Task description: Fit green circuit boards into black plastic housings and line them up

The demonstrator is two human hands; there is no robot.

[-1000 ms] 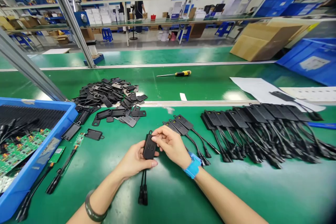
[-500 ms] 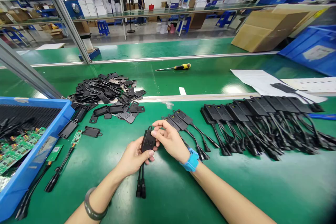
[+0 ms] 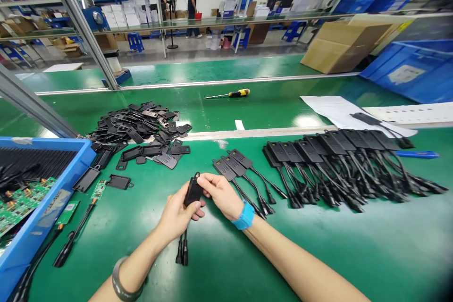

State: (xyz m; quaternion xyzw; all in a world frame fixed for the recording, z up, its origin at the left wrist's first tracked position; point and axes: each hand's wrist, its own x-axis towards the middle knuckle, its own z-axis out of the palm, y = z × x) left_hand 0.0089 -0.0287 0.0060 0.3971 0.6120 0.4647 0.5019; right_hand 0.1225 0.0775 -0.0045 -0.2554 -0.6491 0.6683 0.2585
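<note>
Both hands hold one small black plastic module (image 3: 193,191) above the green mat. My left hand (image 3: 177,217) cups it from below, thumb on its front. My right hand (image 3: 221,193), with a blue wristband, pinches its top edge. Two black cables (image 3: 182,247) hang from the module down to the mat. Just right of my hands lie three finished modules (image 3: 231,163) with cables. Further right a long row of the same modules (image 3: 336,151) is laid out side by side.
A heap of black plastic shells (image 3: 138,127) lies at left-centre. A blue bin (image 3: 42,217) with green circuit boards stands at the left edge. A bare board with cable (image 3: 97,191) lies beside it. A yellow-handled screwdriver (image 3: 230,94) lies beyond. A person (image 3: 193,4) stands far off.
The view shifted slightly and my hands sit a little lower and left. The module has tilted a bit between my fingers; both hands stay on it.
</note>
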